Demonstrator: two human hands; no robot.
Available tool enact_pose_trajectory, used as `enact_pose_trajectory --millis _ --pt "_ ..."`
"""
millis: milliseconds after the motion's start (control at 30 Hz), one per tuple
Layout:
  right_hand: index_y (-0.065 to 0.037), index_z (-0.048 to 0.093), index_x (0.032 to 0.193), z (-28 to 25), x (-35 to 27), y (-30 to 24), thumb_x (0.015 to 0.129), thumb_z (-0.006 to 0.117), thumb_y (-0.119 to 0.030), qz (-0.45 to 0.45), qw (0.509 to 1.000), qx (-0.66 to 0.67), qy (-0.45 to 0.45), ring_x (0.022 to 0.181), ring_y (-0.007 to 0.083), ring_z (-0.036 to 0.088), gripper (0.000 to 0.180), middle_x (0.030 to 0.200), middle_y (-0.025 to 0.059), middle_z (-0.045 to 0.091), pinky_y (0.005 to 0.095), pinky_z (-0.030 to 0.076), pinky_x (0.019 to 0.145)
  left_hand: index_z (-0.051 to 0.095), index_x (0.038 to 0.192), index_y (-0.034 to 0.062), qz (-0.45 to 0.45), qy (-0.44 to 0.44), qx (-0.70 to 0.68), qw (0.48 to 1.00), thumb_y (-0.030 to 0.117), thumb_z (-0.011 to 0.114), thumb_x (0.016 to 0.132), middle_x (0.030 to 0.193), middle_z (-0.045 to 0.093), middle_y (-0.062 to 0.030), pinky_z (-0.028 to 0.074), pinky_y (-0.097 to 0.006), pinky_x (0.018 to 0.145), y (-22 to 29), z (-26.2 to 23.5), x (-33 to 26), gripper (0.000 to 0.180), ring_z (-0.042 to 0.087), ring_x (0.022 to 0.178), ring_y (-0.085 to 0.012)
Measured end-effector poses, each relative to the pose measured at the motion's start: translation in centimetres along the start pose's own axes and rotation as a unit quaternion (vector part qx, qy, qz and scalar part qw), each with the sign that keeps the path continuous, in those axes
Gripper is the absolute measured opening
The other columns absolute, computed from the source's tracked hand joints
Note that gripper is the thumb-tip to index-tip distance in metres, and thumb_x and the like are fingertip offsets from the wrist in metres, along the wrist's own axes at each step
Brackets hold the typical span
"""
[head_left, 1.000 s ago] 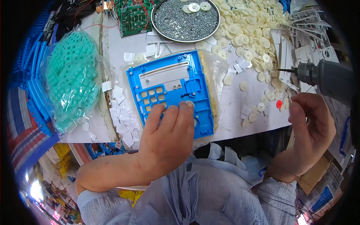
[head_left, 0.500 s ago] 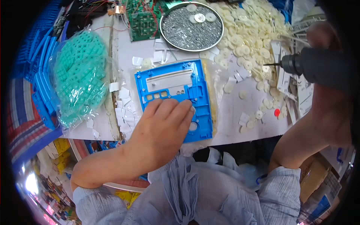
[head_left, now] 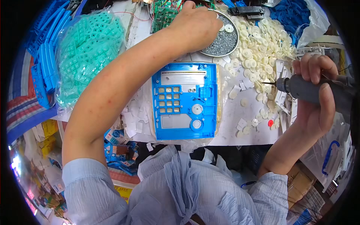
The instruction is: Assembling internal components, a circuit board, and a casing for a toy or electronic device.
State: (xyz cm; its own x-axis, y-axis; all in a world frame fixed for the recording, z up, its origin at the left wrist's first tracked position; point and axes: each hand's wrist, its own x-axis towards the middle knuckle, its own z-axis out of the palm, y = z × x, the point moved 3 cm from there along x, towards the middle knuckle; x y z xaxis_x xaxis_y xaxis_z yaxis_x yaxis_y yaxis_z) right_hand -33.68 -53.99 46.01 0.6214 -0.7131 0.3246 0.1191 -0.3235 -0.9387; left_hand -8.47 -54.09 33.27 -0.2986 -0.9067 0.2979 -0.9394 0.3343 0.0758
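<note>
My left hand (head_left: 197,28) reaches over the round metal tray (head_left: 237,39) of small grey screws at the far side. Its knuckles face up, while its fingertips are hidden. In my right hand (head_left: 317,86) is a dark electric screwdriver (head_left: 305,88), held sideways with its thin bit pointing left. A blue plastic casing panel (head_left: 208,129) lies in front of me, its keypad holes showing. A whitish disc (head_left: 197,109) sits in it, above a round opening. Under the panel is clear plastic wrapping (head_left: 224,90).
Many cream plastic discs (head_left: 249,52) are heaped right of the tray, with a red disc (head_left: 270,123) nearby. A bag of green keypads (head_left: 88,60) stands at left beside blue plastic parts (head_left: 47,63). Green circuit boards (head_left: 163,17) lie behind my left forearm.
My left hand has left the blue panel and moved away from me to the screw tray, uncovering the keypad holes and whitish disc. My right hand still holds the screwdriver. The view has shifted.
</note>
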Motion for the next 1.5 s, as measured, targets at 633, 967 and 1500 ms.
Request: enact_pose_trajectory --millis 633,967,1500 --pt "-0.017 0.052 0.105 11.0 -3.2 -0.6 0.090 0.078 -0.024 -0.030 0.961 0.266 -0.063 0.049 0.0093 0.050 0.031 0.062 -0.0041 0.056 0.0299 0.058 0.058 0.072 0.092 0.0141 -0.065 0.060 -0.351 0.932 0.014 0.081 0.081 0.083 0.069 0.0038 0.040 -0.048 0.100 9.6 -7.3 -15.4 0.014 0.064 0.075 -0.0153" --pt "-0.016 0.051 0.103 12.5 -3.5 -0.4 0.090 0.079 -0.024 -0.022 0.968 0.242 -0.053 0.050 0.0117 0.051 0.031 0.061 -0.0025 0.054 0.0319 0.056 0.056 0.071 0.092 0.0148 -0.059 0.084 -0.298 0.949 0.021 0.085 0.075 0.092 0.069 0.0043 0.037 -0.053 0.103 9.4 -7.7 -16.0 0.024 0.064 0.083 -0.0183" --pt "-0.011 0.048 0.102 14.2 -4.9 3.7 0.093 0.076 -0.018 -0.027 0.988 0.131 -0.078 0.053 0.0172 0.053 0.030 0.062 0.0029 0.054 0.0379 0.053 0.061 0.072 0.085 0.0128 0.000 0.061 -0.162 0.985 0.020 0.071 0.083 0.093 0.063 0.0025 0.030 -0.057 0.117 9.6 -6.6 -17.1 0.008 0.061 0.103 -0.0148"
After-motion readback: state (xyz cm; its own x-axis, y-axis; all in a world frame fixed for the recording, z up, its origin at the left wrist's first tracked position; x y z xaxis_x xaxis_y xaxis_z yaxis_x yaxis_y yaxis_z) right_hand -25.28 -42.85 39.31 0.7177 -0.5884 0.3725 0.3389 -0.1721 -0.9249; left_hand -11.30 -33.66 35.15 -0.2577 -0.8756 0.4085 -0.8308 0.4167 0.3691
